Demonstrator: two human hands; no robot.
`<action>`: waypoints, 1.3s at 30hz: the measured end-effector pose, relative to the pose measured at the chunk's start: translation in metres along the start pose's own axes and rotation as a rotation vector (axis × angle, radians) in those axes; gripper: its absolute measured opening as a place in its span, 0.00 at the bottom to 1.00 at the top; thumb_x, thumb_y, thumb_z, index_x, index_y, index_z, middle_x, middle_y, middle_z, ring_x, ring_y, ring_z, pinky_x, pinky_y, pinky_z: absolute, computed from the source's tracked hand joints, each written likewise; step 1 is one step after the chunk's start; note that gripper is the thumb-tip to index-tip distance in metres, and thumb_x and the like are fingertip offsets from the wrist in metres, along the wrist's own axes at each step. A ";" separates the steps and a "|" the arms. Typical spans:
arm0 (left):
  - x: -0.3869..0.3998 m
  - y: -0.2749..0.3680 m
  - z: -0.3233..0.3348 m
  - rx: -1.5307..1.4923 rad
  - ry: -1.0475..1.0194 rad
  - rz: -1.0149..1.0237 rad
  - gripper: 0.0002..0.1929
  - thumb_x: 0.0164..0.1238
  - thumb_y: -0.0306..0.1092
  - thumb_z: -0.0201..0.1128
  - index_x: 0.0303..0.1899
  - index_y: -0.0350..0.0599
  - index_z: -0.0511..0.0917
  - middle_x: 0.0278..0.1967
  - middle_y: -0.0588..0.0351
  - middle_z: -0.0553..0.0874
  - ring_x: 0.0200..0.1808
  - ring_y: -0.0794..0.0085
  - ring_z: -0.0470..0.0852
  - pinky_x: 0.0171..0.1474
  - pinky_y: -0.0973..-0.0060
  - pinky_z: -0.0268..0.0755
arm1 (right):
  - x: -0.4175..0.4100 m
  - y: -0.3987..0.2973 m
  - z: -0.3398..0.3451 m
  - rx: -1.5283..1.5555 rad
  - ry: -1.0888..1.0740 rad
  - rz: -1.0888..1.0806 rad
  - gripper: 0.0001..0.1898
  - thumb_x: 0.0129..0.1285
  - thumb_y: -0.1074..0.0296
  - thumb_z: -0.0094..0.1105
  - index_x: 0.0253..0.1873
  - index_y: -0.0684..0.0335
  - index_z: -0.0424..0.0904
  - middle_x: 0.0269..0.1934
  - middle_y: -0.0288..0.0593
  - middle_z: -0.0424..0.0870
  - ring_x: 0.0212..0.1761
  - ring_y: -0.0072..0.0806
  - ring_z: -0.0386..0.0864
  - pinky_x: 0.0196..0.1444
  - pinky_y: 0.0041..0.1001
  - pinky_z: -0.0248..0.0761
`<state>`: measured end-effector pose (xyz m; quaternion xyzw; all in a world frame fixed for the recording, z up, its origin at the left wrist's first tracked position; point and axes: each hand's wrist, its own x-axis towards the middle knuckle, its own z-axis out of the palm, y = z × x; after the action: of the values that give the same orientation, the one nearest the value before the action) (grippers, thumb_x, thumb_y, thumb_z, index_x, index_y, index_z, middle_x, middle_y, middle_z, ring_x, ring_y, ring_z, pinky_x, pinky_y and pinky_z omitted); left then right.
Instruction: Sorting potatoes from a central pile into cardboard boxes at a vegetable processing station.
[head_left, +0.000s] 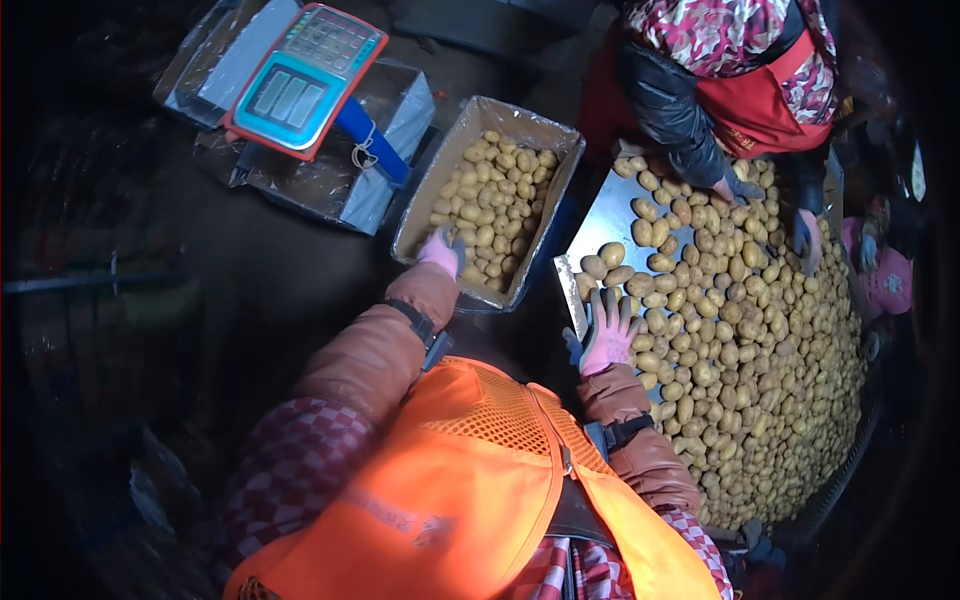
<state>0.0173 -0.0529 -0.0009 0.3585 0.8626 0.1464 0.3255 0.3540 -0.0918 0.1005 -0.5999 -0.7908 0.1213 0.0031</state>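
Note:
My left hand (442, 253), in a pink and grey work glove, reaches over the near left side of a plastic-lined cardboard box (534, 271). Potatoes (491, 199) lie inside that box, and the fingers are at their edge. Whether the fingers hold one is hidden. My right hand (609, 330), gloved alike, rests with fingers spread at the left edge of a large heap of potatoes (739, 352). Nothing is gripped in it. The heap lies on a metal sorting table (592, 225), whose bare surface shows at the upper left.
A digital scale (300, 90) with a blue post stands left of the box, among other plastic-lined boxes (390, 150). Across the table a co-worker in a red apron (761, 112) has both gloved hands in the heap. Another person in a pink cap (889, 281) is at the far right.

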 end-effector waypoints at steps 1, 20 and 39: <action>0.016 -0.003 0.003 0.022 -0.034 -0.036 0.28 0.68 0.52 0.62 0.68 0.60 0.72 0.65 0.44 0.77 0.67 0.50 0.75 0.68 0.60 0.70 | 0.002 0.000 0.001 -0.006 -0.031 0.021 0.48 0.53 0.45 0.71 0.78 0.50 0.59 0.76 0.48 0.60 0.80 0.55 0.51 0.76 0.67 0.38; 0.027 0.041 0.091 0.637 -0.604 0.711 0.31 0.66 0.40 0.61 0.72 0.65 0.69 0.79 0.59 0.58 0.80 0.59 0.53 0.78 0.45 0.44 | 0.024 0.000 0.006 0.043 0.071 -0.054 0.49 0.45 0.54 0.76 0.74 0.62 0.64 0.73 0.52 0.67 0.75 0.59 0.61 0.73 0.64 0.48; 0.160 0.138 0.047 0.686 -0.329 0.355 0.37 0.68 0.58 0.64 0.76 0.78 0.60 0.81 0.50 0.50 0.82 0.44 0.43 0.80 0.47 0.48 | 0.021 0.004 0.005 0.039 0.046 -0.018 0.49 0.47 0.50 0.77 0.74 0.60 0.64 0.73 0.50 0.67 0.76 0.56 0.60 0.75 0.62 0.48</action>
<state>0.0364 0.1588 -0.0415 0.6078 0.7226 -0.1546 0.2905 0.3507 -0.0715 0.0916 -0.5952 -0.7934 0.1228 0.0341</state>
